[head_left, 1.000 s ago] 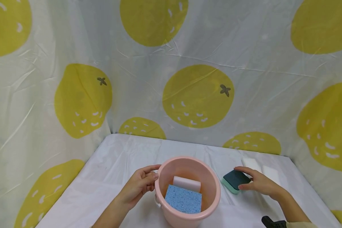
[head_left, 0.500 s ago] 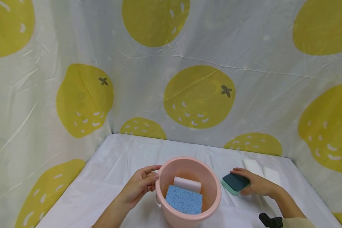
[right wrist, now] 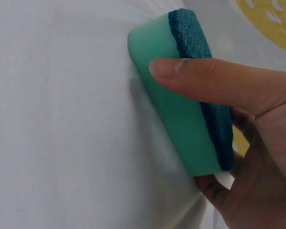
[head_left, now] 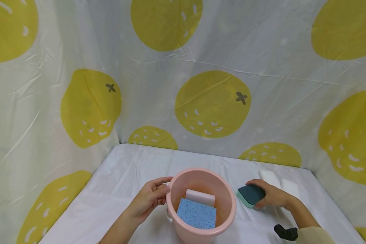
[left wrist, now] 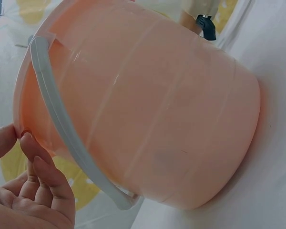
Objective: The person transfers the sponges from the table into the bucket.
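A pink bucket (head_left: 190,234) stands upright on the white-covered table. My left hand (head_left: 146,201) pinches its rim at the left side, thumb and fingertips on the edge. The left wrist view shows the white handle (left wrist: 66,124) hanging down along the bucket's outside. Inside the bucket lie a speckled blue sponge (head_left: 196,213) and a pale pink block (head_left: 200,197). To the right of the bucket, my right hand (head_left: 271,196) grips a green scouring sponge (right wrist: 186,138) with a dark scrubbing layer. The thumb presses one side; the other fingers are partly hidden behind it.
Two white blocks (head_left: 269,177) lie behind the right hand on the white cloth (head_left: 152,162). Curtains printed with yellow lemons (head_left: 213,103) stand around the back and sides. A black strap (head_left: 286,233) is on the right wrist.
My right hand has moved slightly left and closed its fingers and thumb around the green sponge, which stays about in place. The left hand and bucket have not visibly moved.
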Tool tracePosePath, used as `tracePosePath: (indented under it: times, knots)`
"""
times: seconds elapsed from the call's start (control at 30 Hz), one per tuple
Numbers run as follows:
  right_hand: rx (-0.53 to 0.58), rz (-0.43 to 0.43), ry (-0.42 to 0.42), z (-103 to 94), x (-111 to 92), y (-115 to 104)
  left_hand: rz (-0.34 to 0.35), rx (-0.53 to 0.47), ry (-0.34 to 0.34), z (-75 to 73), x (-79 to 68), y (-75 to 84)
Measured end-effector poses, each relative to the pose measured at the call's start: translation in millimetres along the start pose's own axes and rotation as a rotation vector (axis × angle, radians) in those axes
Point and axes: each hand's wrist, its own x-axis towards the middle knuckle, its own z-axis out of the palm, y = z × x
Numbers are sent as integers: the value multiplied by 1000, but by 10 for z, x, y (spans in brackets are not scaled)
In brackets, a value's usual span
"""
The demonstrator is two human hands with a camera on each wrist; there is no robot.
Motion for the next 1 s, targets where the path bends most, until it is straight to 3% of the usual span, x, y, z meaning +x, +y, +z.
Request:
tracePosePath:
  times: [0.33, 0.63, 1.0]
  knots:
    - [19, -30, 22, -57, -34, -42, -15, -12, 9, 13, -4, 1]
    - [20, 3, 59, -81, -101, -146, -23, -13, 9, 9, -12, 10]
    - [-9, -12, 46, -159, -175, -224, -20, -18, 10, 10, -6, 6]
